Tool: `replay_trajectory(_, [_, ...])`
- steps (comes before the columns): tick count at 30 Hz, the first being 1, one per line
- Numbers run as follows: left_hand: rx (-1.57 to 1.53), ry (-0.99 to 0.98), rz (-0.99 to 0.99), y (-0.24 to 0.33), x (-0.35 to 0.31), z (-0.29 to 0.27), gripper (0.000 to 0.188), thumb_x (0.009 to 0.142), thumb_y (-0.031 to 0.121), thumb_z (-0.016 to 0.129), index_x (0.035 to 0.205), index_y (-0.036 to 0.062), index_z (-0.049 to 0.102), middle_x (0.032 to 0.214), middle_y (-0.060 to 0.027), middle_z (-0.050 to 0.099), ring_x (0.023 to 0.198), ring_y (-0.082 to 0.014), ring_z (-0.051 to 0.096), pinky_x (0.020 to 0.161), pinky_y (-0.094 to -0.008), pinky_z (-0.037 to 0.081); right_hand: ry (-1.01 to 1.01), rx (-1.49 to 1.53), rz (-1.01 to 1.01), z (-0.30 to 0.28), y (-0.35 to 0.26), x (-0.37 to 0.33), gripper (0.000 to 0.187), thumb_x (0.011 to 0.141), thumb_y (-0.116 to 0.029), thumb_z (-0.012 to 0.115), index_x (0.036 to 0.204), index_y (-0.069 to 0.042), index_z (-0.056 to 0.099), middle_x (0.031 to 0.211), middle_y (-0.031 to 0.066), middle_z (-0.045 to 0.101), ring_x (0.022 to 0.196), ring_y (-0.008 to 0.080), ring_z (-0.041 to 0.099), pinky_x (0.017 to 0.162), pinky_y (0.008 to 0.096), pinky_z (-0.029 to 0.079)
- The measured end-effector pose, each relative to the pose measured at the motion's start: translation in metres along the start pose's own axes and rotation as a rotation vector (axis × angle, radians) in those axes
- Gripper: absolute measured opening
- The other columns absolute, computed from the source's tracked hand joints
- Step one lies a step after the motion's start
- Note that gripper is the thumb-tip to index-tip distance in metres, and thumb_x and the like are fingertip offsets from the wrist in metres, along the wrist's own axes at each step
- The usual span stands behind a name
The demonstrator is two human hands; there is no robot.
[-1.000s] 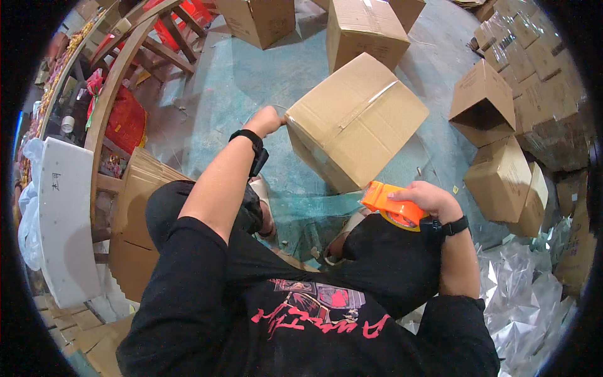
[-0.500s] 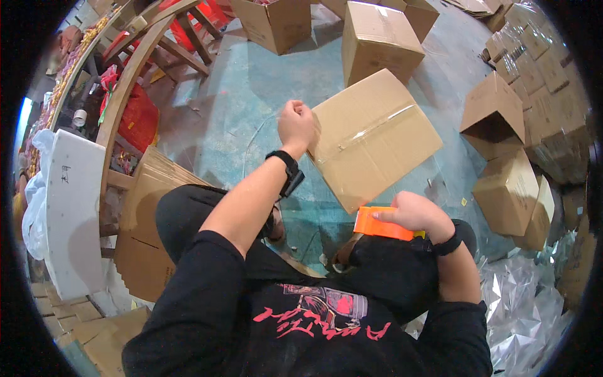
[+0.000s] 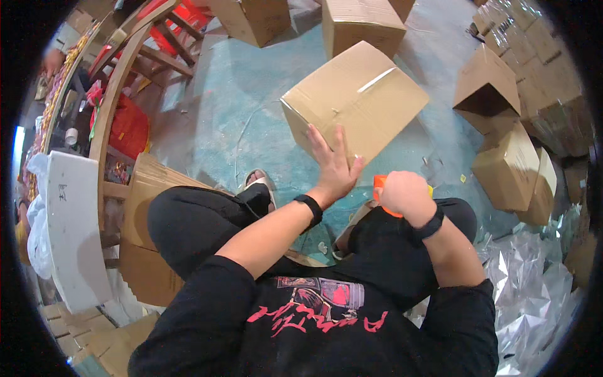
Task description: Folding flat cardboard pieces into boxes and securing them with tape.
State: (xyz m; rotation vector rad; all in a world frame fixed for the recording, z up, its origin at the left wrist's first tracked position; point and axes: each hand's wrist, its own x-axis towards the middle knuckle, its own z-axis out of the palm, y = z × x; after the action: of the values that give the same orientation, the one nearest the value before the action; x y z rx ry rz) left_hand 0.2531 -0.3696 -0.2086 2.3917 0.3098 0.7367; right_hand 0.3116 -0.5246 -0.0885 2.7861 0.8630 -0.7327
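A closed cardboard carton [image 3: 339, 94] stands on the floor in front of me, turned at an angle. A shiny strip of clear tape [image 3: 378, 80] runs along part of its top seam. My left hand [image 3: 338, 171] lies with spread fingers against the carton's near side, the fingertips reaching its upper edge. Beside the carton's near right corner, my right hand [image 3: 405, 195] is wrapped round an orange tape dispenser [image 3: 379, 182]. The hand covers most of the dispenser, so its cutting end is hard to see.
More cartons [image 3: 364, 25] stand beyond this one. An open carton [image 3: 487, 88] and wrapped stacks [image 3: 553, 81] are at the right, above silvery sheeting [image 3: 527, 295]. Flattened cardboard [image 3: 147, 251] leans by my left knee, near a wooden frame [image 3: 113, 119] and a white board [image 3: 75, 232].
My left hand has come from the carton's left edge to its near side, and its fingers have spread. My right hand and the dispenser have turned and risen slightly. The carton now appears tilted differently.
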Motion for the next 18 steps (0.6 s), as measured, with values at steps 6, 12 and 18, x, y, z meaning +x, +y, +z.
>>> replay_trajectory(6, [-0.063, -0.084, 0.094, -0.085, 0.055, -0.061, 0.071, 0.091, 0.034, 0.058, 0.147, 0.0024, 0.028, 0.150, -0.0401, -0.003, 0.142, -0.0493, 0.008, 0.114, -0.0473, 0.020, 0.070, 0.196, 0.083, -0.018, 0.038, 0.007, 0.044, 0.084, -0.046, 0.060, 0.085, -0.003, 0.071, 0.087, 0.0214, 0.069, 0.086, 0.0381, 0.067, 0.076, 0.0437, 0.053])
replay_trajectory(12, [-0.252, -0.095, -0.304, -0.082, 0.117, -0.123, 0.052, 0.096, 0.030, 0.052, 0.136, -0.0022, 0.044, 0.147, -0.0286, 0.032, 0.137, -0.0397, 0.035, 0.109, -0.0406, 0.034, 0.417, 0.290, 0.262, -0.035, 0.078, 0.013, 0.055, 0.087, -0.051, 0.057, 0.084, 0.003, 0.067, 0.086, 0.0260, 0.066, 0.086, 0.0413, 0.065, 0.075, 0.0473, 0.052])
replay_trajectory(18, [-0.019, 0.341, 0.008, -0.092, 0.070, -0.059, 0.046, 0.099, 0.033, 0.045, 0.125, -0.0042, 0.053, 0.138, -0.0242, 0.048, 0.130, -0.0397, 0.044, 0.105, -0.0396, 0.038, 0.565, 0.394, 0.238, -0.029, 0.081, 0.030, 0.056, 0.089, -0.051, 0.056, 0.084, 0.004, 0.066, 0.084, 0.0268, 0.066, 0.085, 0.0424, 0.065, 0.075, 0.0482, 0.052])
